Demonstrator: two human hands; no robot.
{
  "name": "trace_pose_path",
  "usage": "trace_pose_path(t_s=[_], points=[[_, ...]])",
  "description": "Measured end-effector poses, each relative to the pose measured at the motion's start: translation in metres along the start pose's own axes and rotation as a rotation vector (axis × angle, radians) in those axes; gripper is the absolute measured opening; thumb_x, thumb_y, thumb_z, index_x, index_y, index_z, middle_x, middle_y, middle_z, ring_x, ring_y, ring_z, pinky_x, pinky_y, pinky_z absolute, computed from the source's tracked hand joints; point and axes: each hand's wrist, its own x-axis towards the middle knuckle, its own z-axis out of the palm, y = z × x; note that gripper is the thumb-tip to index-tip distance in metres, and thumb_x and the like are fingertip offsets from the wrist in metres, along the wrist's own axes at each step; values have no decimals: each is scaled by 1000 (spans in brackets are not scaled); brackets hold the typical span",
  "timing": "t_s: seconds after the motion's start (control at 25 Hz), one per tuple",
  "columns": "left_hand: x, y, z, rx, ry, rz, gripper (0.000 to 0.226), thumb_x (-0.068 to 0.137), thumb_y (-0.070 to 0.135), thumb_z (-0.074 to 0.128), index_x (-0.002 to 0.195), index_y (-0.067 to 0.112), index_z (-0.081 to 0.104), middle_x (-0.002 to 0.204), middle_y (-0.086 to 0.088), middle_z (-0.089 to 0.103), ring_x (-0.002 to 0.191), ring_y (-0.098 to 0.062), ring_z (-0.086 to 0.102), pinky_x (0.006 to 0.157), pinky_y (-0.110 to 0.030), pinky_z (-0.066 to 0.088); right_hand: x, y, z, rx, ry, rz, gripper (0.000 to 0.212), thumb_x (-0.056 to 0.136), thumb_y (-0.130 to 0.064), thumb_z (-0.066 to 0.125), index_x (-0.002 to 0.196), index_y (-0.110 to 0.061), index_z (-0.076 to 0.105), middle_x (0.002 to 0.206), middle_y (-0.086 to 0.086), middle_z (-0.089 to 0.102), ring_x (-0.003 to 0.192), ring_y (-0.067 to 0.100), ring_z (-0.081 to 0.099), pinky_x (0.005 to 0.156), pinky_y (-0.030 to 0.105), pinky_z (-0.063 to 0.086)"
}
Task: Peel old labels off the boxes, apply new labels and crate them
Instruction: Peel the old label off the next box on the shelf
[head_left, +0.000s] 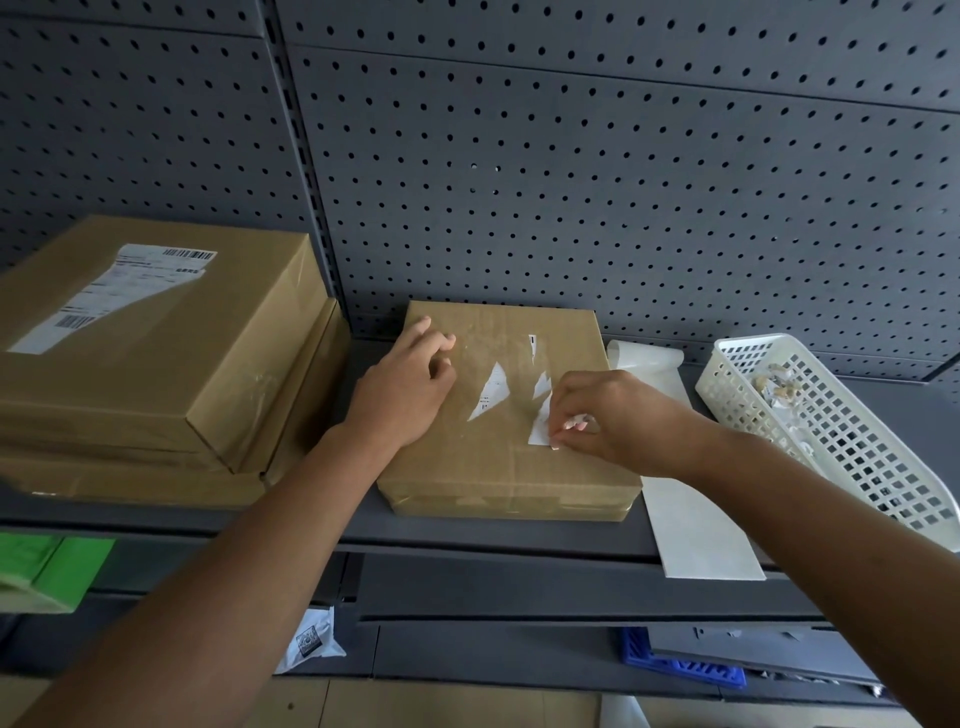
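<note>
While the left hand (410, 387) presses flat on the smooth cardboard box (498, 467) near the shelf (467, 535) edge, the right hand (608, 415) pinches a torn white label scrap (540, 428); beyond, a slotted plastic basket (852, 447) sits right.

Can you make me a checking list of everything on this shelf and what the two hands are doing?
Surface: dark grey shelf, pegboard wall behind.
Job's things: middle box lies flat, with torn white label scraps stuck on top; box stack at left, top one with its label on; white backing sheet partly under the middle box.
Clutter: white basket at right holds crumpled peelings.
Grips: left hand rests on the box; right hand pinches a label scrap.
Cables: nothing seen.
Surroundings: blue crate and green item on lower levels.
</note>
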Motion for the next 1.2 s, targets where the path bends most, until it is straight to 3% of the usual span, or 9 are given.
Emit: trace_pose_path(t_s=[0.16, 0.4, 0.76, 0.92, 1.2], points=[[0, 0, 0, 3, -3, 3, 37, 105, 36, 35, 140, 35, 49, 164, 16, 18, 133, -21, 49, 103, -47, 35, 8, -7, -7, -55, -85, 19, 7, 86, -23, 74, 87, -17, 75, 86, -17, 52, 80, 3, 51, 72, 16, 42], [0, 0, 0, 9, -15, -6, 39, 106, 35, 33, 142, 35, 47, 165, 16, 16, 134, -20, 48, 106, -49, 34, 23, -16, -14, -214, -250, 15, 10, 89, -29, 68, 89, -21, 75, 94, -8, 58, 87, 8, 51, 77, 31, 49], [-1, 0, 0, 9, -22, -6, 38, 106, 35, 33, 141, 35, 48, 165, 16, 17, 134, -21, 48, 105, -48, 35, 28, -17, -10, -237, -217, 12, 12, 91, -21, 64, 79, -21, 62, 85, -8, 53, 78, 11, 48, 70, 26, 42], [0, 1, -1, 0, -10, -6, 38, 105, 35, 35, 140, 34, 49, 164, 16, 18, 133, -19, 49, 105, -47, 34, 24, -20, -12, -89, -219, 96, 14, 85, -29, 73, 81, -15, 70, 90, -9, 62, 84, 7, 55, 74, 25, 48], [-2, 3, 0, -9, -8, -1, 38, 105, 34, 35, 141, 34, 49, 164, 16, 18, 131, -17, 50, 106, -47, 33, 26, -29, -1, 224, -162, 414, 12, 78, -23, 77, 79, -20, 65, 88, -12, 59, 79, 9, 58, 69, 23, 47]])
